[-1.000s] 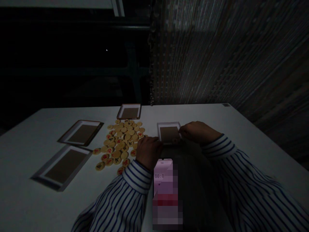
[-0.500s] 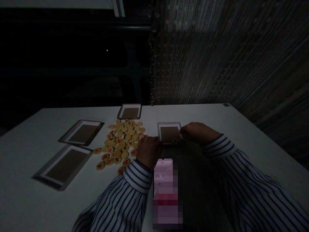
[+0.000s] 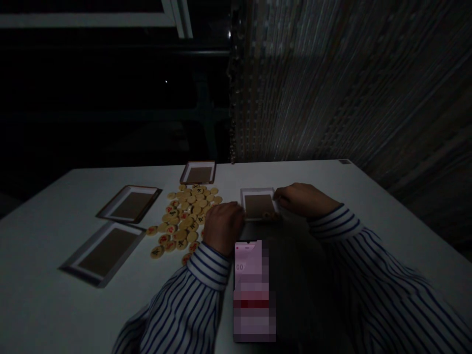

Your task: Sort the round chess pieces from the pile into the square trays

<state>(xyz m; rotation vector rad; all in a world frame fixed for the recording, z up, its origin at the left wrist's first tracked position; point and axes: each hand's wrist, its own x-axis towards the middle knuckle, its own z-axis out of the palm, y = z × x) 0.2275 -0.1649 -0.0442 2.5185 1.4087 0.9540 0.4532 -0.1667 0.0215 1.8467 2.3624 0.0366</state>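
A heap of round wooden chess pieces [image 3: 186, 214] with red and black marks lies on the white table [image 3: 55, 295]. My left hand [image 3: 221, 225] rests curled at the heap's right edge, beside a small white-rimmed tray [image 3: 258, 202]. One piece [image 3: 267, 215] lies in that tray's near corner. My right hand [image 3: 304, 199] touches the tray's right rim with fingers bent. The dim light hides what either hand holds.
Three more shallow trays sit around the heap: one behind it [image 3: 198, 173], two at the left [image 3: 130, 203] [image 3: 105, 250]. A lit phone [image 3: 252, 290] stands close in front of me. A beaded curtain [image 3: 332, 83] hangs behind the table.
My left hand has shifted slightly left, off the tray's left rim toward the pieces. A piece now lies in the tray's near corner. The view has tilted a little.
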